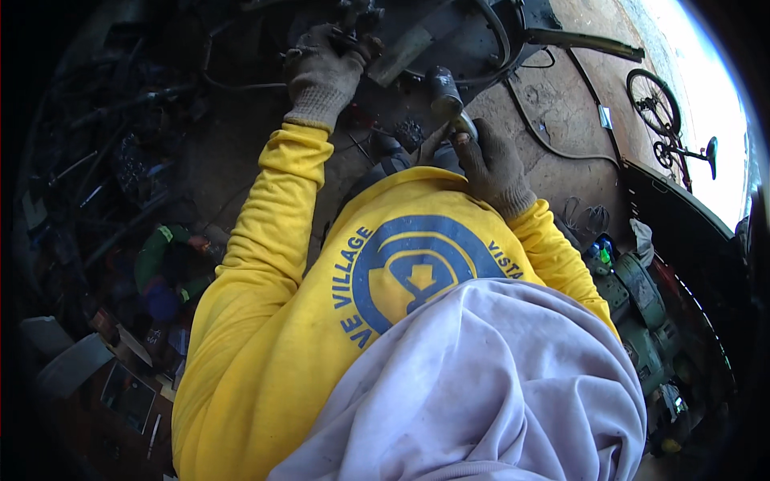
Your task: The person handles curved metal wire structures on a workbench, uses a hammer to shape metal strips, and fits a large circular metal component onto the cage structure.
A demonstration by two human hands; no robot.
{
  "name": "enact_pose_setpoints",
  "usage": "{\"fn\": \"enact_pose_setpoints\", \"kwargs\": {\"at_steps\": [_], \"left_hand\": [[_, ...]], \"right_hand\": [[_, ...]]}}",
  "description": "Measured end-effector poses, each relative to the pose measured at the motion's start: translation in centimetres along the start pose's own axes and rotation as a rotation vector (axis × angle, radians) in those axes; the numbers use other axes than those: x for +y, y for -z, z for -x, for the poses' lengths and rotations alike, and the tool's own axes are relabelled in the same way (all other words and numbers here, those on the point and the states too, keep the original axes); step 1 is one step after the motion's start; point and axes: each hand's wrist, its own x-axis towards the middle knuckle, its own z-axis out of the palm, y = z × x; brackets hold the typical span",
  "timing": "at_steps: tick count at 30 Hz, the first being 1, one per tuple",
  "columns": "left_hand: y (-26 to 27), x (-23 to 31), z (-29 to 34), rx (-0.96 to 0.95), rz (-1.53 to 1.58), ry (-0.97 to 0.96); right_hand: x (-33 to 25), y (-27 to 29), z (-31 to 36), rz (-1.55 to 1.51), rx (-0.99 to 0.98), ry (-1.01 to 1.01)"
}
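My left hand [323,74], in a worn brown knit glove, is at the upper middle with its fingers curled around a dark metal part [358,14]. Shadow hides the exact shape of that part. Lower and to the right, my right hand [497,167], gloved alike, is closed on a metal tool with a grey cylindrical end [443,92]. Its thumb presses the tool's shiny rounded section, and the cylinder points up and away from me. Beyond both hands sits a large dark metal assembly with a curved rim [501,40]. A flat, pale bar [401,56] lies against it.
A hose [545,144] curves over the concrete floor on the right. Farther off stands a bicycle [662,112]. Green machinery [638,305] is at my right side. Dark scrap metal [132,160] covers the left, where another person's green sleeve [152,256] shows.
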Motion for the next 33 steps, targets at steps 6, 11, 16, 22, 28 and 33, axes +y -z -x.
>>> {"fn": "enact_pose_setpoints", "kwargs": {"at_steps": [6,11,16,22,28,33], "left_hand": [[2.0,3.6,0.9,-0.058,-0.075,0.071],[2.6,4.9,1.4,-0.057,-0.133,0.099],[0.7,1.5,0.3,-0.009,-0.091,0.075],[0.9,1.8,0.5,0.001,-0.153,0.056],[2.5,3.6,0.6,-0.109,-0.213,0.107],[1.9,3.0,0.7,-0.037,-0.27,0.053]], "right_hand": [[-2.0,1.2,1.1,-0.158,0.084,0.096],[-0.7,0.0,-0.8,0.034,0.001,-0.143],[-1.9,1.1,-0.2,-0.125,0.048,-0.175],[-0.9,0.2,0.4,-0.163,0.037,-0.133],[-0.8,0.2,-0.2,-0.001,-0.057,-0.225],[-1.8,1.1,0.9,-0.191,0.015,-0.146]]}}
